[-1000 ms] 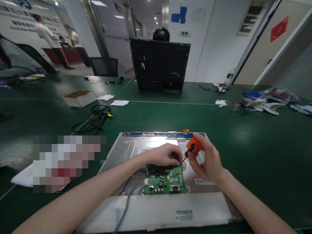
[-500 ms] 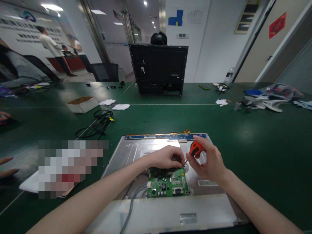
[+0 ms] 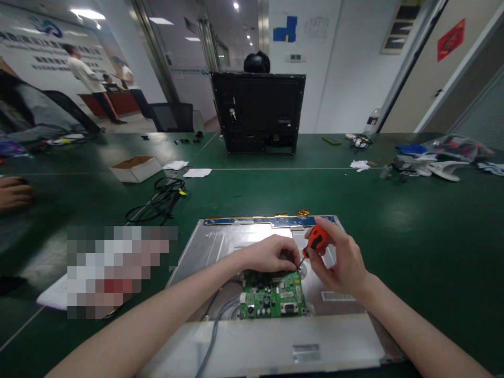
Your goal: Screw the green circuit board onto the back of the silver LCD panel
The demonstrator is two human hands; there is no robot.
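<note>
A silver monitor panel (image 3: pixel 220 244) lies back-up on the green table, with a green circuit board (image 3: pixel 273 300) on its middle. My right hand (image 3: pixel 338 262) is closed round a small orange-handled screwdriver (image 3: pixel 315 240), its tip down at the board's top right corner. My left hand (image 3: pixel 270 254) rests curled on the board's top edge, fingertips pinched close beside the screwdriver tip; what they hold is hidden. A grey cable (image 3: pixel 214 325) runs from the board toward me.
A black monitor back shell (image 3: pixel 258 113) stands upright at the far side. Black cables (image 3: pixel 159 197), a small cardboard box (image 3: pixel 136 168) and papers lie to the left. Parts clutter the far right (image 3: pixel 429 165). Another person's hand (image 3: pixel 13 191) shows at the left edge.
My hands and the screwdriver have hardly moved; the handle turned slightly. The other person's hand at the left edge has shifted up and closed.
</note>
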